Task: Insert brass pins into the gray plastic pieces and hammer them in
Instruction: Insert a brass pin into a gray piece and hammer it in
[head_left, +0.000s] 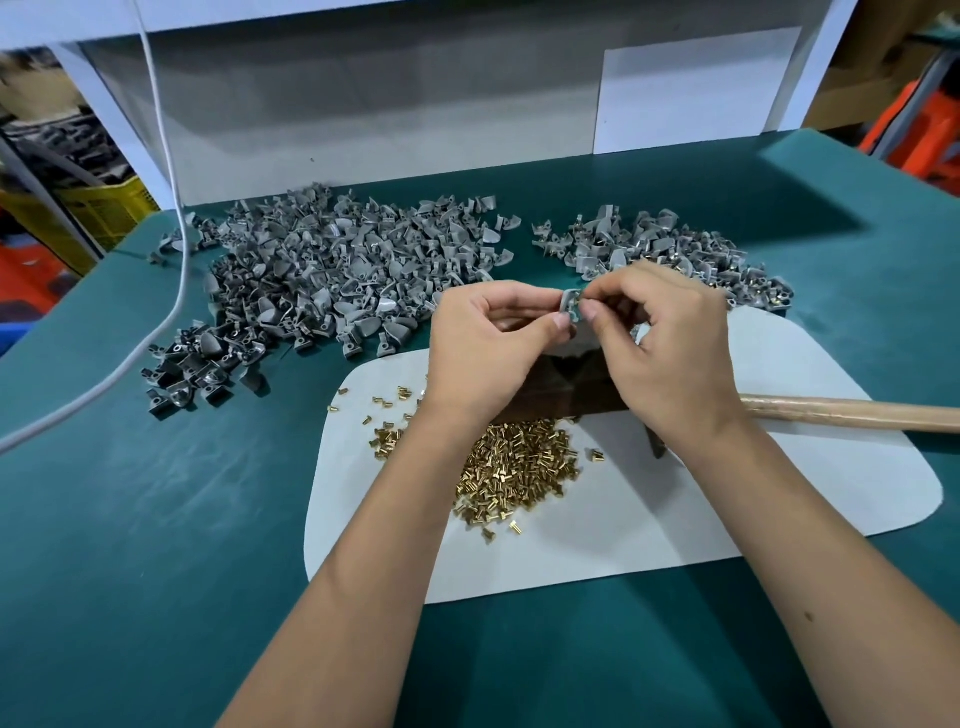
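- Hands meet over the middle of the green bench, seen from the head camera.
- Left hand pinches one gray plastic piece between thumb and curled fingers, holding it up off the bench.
- Right hand comes in from the other side, thumb and forefinger pressed together at the top of that same piece; whether a pin sits between them is too small to tell.
- Loose brass pins lie heaped on the white sheet, right under the wrists, with a few strays scattered to the left.
- A dark block sits on the sheet just below the hands, partly hidden by them.
- A wooden handle lies across the sheet's right side, running out to the edge of the view.
- Big pile of gray pieces at back left, a smaller pile at back right, well apart from each other.
- A white cable trails down the left side.
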